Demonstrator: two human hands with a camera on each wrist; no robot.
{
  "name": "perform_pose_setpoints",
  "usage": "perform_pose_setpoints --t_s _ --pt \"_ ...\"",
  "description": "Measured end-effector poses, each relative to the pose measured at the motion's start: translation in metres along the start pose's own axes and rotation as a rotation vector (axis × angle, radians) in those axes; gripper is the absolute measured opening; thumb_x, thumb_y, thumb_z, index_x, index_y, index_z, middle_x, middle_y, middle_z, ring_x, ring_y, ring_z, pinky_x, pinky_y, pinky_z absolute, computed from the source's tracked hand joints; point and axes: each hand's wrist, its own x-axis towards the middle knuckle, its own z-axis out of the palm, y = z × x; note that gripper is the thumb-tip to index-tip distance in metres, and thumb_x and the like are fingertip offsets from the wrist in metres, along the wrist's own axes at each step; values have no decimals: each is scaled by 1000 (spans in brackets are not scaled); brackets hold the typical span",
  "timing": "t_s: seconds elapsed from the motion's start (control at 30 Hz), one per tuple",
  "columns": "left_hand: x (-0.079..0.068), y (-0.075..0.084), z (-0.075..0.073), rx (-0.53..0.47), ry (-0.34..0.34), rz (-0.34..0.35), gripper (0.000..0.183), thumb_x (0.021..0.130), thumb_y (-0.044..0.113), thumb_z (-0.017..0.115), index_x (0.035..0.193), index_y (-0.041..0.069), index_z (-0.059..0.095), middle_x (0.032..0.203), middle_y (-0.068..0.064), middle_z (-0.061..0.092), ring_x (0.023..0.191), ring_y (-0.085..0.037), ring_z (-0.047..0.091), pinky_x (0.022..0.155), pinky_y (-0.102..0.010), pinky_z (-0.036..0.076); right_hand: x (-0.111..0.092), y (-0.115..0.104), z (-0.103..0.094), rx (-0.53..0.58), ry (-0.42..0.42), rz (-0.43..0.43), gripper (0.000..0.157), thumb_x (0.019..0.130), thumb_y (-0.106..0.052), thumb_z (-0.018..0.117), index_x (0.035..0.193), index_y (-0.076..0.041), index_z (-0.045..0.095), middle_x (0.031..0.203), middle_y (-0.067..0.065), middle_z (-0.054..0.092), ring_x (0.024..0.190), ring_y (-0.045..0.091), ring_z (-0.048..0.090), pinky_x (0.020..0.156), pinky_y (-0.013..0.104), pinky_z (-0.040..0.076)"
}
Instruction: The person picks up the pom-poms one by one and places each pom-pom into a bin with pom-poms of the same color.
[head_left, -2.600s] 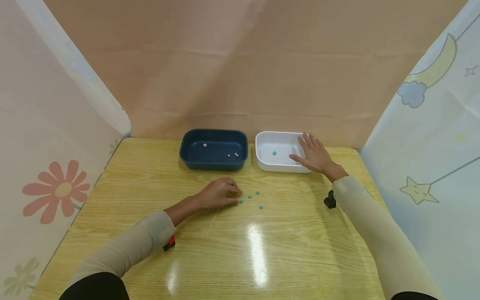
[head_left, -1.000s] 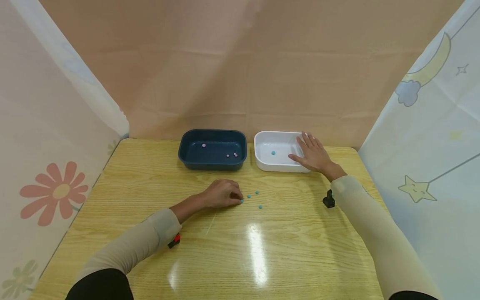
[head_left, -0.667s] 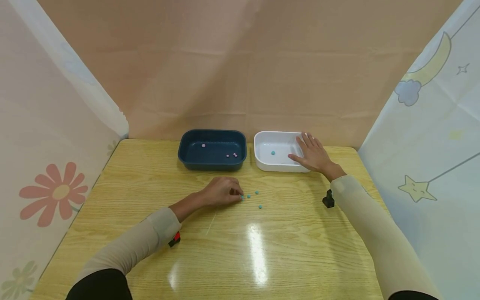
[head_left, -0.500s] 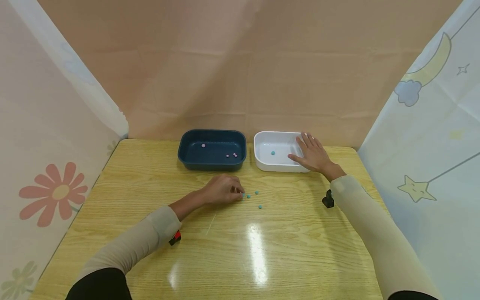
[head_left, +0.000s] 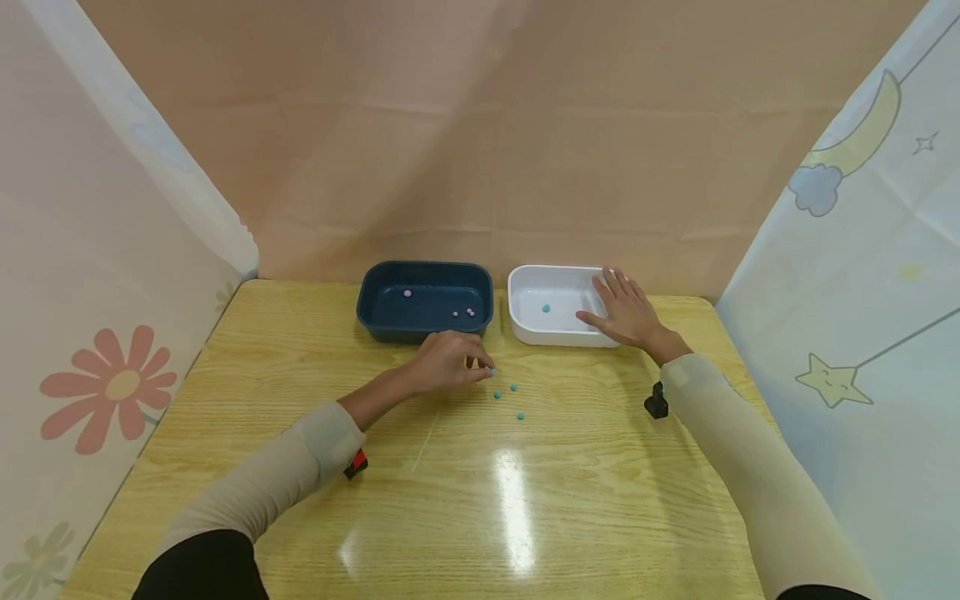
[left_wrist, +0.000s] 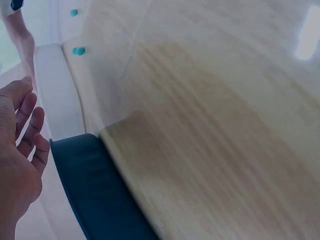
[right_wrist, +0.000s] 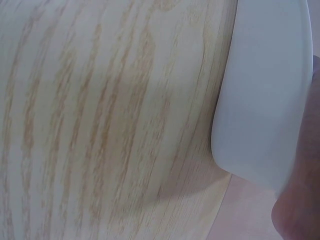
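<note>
My left hand [head_left: 452,360] pinches a small teal bead [head_left: 492,372] between thumb and fingertips, raised over the table in front of the two bins. In the left wrist view that bead is hidden. Three more teal beads lie on the wood just beyond the fingertips, among them the nearest bead [head_left: 497,395] and a front one [head_left: 521,416]. My right hand [head_left: 628,310] rests with spread, straight fingers on the right end of a white plastic bin [head_left: 558,338]. One teal bead [head_left: 546,308] sits inside it.
Left of the white bin stands a dark blue bin [head_left: 420,335] with several pink beads [head_left: 407,293] in it. Both bins are at the back edge of the wooden table [head_left: 600,500]. A brown paper backdrop [head_left: 480,150] rises behind, with printed sheets at either side.
My left hand has closed on the nearest teal bead, lifted it off the table and moved toward the bins. The right hand keeps its place on the white bin.
</note>
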Motion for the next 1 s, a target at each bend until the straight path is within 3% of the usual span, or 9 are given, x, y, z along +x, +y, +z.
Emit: perform_pose_setpoints --t_s 0.53,1.0 --pt "20 0 -15 -18 81 -51 6 93 18 84 97 16 87 86 5 74 73 -8 63 58 -19 47 1 1 1 -13 5 -5 96 106 -63 43 168 3 13 175 27 -1 162 46 -4 130 62 -2" --pt "45 -12 -23 -32 172 -119 7 93 23 84 96 17 87 87 6 74 67 -7 58 52 -23 43 1 1 3 -8 23 -12 100 104 -69 42 167 4 17 175 28 2 162 47 -1 130 61 0"
